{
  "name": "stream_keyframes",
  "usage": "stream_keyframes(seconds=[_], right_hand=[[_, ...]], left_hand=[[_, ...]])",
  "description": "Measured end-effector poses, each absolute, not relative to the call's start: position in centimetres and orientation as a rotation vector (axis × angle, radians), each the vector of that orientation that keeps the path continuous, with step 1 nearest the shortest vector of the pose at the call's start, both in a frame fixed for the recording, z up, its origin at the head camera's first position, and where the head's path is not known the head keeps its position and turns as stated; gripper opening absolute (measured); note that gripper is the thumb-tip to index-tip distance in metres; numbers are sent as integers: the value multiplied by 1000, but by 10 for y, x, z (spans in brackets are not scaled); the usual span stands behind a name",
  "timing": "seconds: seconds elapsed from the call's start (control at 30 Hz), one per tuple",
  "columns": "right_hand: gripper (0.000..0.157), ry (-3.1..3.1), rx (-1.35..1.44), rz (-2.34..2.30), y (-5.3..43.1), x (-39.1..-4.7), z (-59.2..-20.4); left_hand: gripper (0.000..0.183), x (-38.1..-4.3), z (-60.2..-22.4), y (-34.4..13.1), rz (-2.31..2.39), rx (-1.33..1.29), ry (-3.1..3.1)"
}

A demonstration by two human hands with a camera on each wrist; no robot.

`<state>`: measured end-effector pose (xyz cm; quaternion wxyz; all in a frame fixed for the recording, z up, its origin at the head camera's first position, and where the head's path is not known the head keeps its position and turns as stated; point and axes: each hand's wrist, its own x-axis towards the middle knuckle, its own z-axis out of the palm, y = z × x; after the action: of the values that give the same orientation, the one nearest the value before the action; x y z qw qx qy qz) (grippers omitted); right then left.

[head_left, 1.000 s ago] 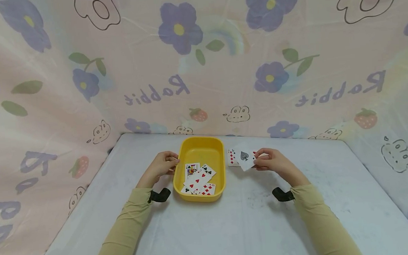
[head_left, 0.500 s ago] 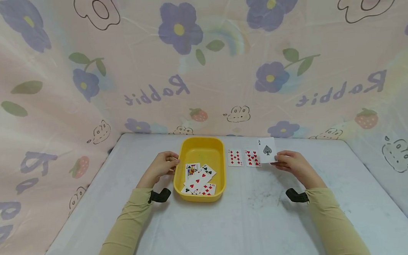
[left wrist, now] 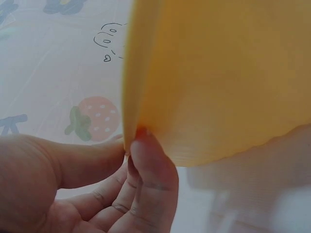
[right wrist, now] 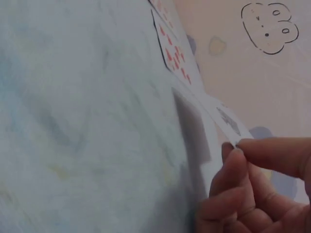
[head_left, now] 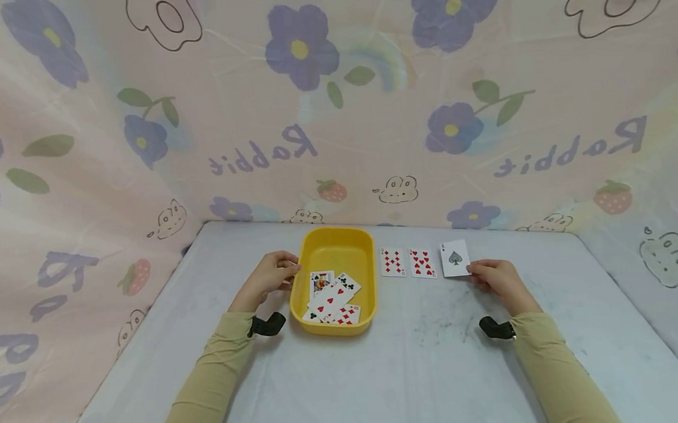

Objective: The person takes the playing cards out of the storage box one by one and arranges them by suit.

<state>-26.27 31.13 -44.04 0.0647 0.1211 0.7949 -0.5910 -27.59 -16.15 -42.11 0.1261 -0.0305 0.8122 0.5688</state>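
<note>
My left hand pinches the left rim of a yellow plastic tray; in the left wrist view the thumb and index finger clasp its edge. Several playing cards lie overlapping, face up, toward the tray's near end. To the right, my right hand pinches the ace of spades by its lower right corner. The right wrist view shows this ace tilted, with a shadow below it on the table. A card of hearts and a card of diamonds lie flat to its left.
A white cloth covers the table, with dark smudges in front of the laid cards. Behind rises a pink printed curtain. A black wrist mount sits on the right sleeve, another mount on the left.
The right hand has carried the ace rightward from over the other two cards, then lowered it beside them, uncovering the hearts card. The left hand and tray have stayed put.
</note>
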Motion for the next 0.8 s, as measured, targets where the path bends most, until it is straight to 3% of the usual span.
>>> stream_keyframes(seconds=[0.8], right_hand=[[41, 2583, 374, -1393, 313, -273, -448]], left_hand=[[25, -275, -422, -161, 1659, -72, 2383]])
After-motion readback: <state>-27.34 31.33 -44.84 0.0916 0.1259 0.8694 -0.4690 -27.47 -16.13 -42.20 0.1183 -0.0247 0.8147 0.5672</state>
